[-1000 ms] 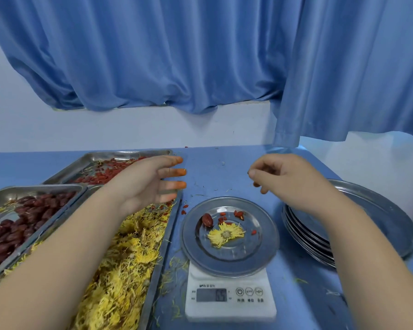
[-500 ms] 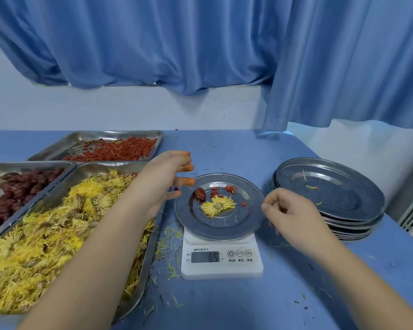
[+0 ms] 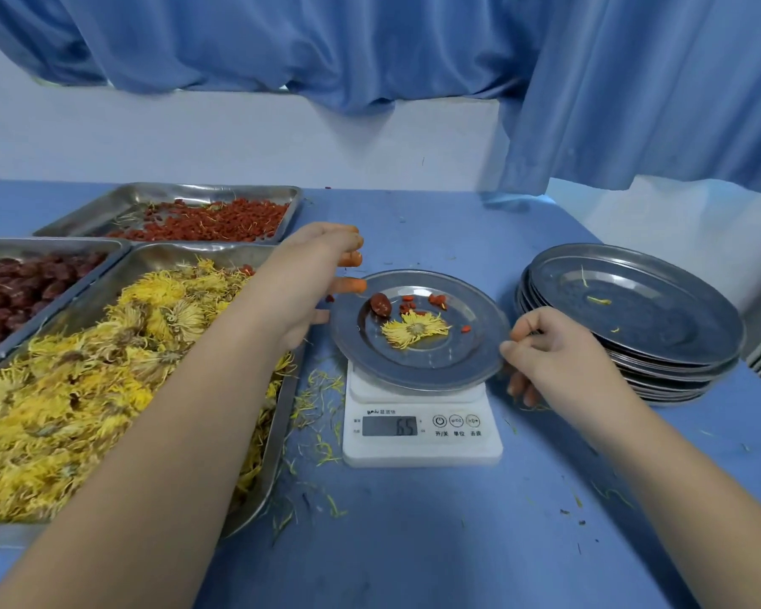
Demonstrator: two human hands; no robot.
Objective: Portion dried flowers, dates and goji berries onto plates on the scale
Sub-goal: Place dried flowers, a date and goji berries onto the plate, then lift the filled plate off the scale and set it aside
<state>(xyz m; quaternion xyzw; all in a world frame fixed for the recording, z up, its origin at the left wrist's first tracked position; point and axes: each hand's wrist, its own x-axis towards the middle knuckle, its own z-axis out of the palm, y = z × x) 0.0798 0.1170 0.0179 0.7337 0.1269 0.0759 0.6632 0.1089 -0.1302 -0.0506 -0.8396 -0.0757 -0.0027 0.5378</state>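
Observation:
A round steel plate (image 3: 418, 367) sits on a white digital scale (image 3: 422, 437) whose display reads 65. On the plate lie one dried yellow flower (image 3: 415, 329), a dark red date (image 3: 381, 304) and a few goji berries (image 3: 436, 299). My left hand (image 3: 313, 283) is at the plate's left rim with fingers spread, orange-stained fingertips touching the edge and holding nothing. My right hand (image 3: 550, 353) is curled at the right rim, thumb on top and fingers underneath it.
Three steel trays stand on the left: dried flowers (image 3: 84, 389) nearest, dates (image 3: 14, 292) behind at the far left, goji berries (image 3: 207, 222) at the back. A stack of plates (image 3: 633, 318) stands right of the scale. Loose petals litter the blue table (image 3: 414, 542).
My right hand dropped from above the plate's far side to its right rim and took hold. My left hand shifted from over the flower tray to the plate's left rim.

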